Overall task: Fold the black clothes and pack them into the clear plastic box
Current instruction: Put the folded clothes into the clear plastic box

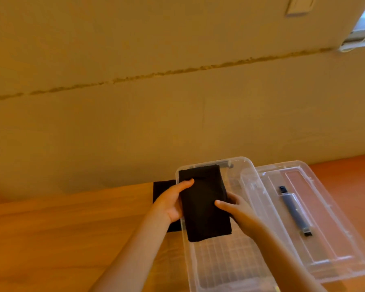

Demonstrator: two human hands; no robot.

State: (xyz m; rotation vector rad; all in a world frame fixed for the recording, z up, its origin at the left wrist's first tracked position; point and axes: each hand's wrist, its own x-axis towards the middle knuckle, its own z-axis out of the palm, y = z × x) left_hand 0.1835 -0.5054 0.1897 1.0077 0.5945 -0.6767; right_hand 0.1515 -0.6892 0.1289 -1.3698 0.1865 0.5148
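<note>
The clear plastic box lies nearest, its near end at the bottom edge of the view, its long axis running away from the person toward the wall. Above its open top both hands hold a folded black garment: the left hand grips the left edge with the thumb laid across the top, and the right hand grips the right edge, thumb on top and fingers curled beneath. The garment's long axis lines up with the box's, which is the relation the coming move depends on (it should only need lowering, not turning). It hangs over the far half of the box, its near left corner just over the left rim. Whether more black cloth already lies in the far end beneath it, I cannot tell. Another black piece lies on the wooden table just left of the box, nearer the left hand. The lid, with its dark handle, rests to the right.
</note>
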